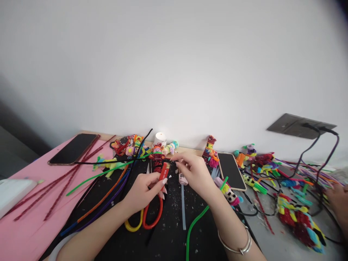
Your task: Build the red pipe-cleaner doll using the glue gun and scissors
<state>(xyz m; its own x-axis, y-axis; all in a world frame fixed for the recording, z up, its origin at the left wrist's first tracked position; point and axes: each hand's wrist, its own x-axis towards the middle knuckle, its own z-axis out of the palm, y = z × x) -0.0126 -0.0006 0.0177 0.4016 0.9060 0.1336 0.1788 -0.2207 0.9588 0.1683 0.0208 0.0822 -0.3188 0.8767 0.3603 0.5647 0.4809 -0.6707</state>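
On the black mat (168,232) at the table's middle, both hands meet close together. Left hand (144,190) is closed around a red lighter (164,172), thumb and fingers wrapped on its lower half, top end tilted up and away toward the wall. Right hand (194,172) sits just beside it, fingertips pinched narrow on something small at the lighter's top; too small to tell what, possibly the end of the black pipe cleaner (108,162) that runs left across the mat. Silver bracelet (239,244) on the right wrist. Under the left hand: scissors (148,219) with one red and one yellow handle loop, lying flat. Green pipe cleaner (194,224) curves down the mat below the right forearm; orange and purple ones (103,203) fan out to the left, a lime one (95,177) crosses above them. Row of small pipe-cleaner figures (156,150) along the wall, just behind the hands. Dark phone (73,148) on the pink sheet (24,232) far left, with red glitter stems (54,188) beside it. Second phone (232,170) right of the right hand. More figures and loose stems (296,214) piled at right, cables (323,152) running to a wall socket (299,126). Another person's hand (338,199) at the right edge.
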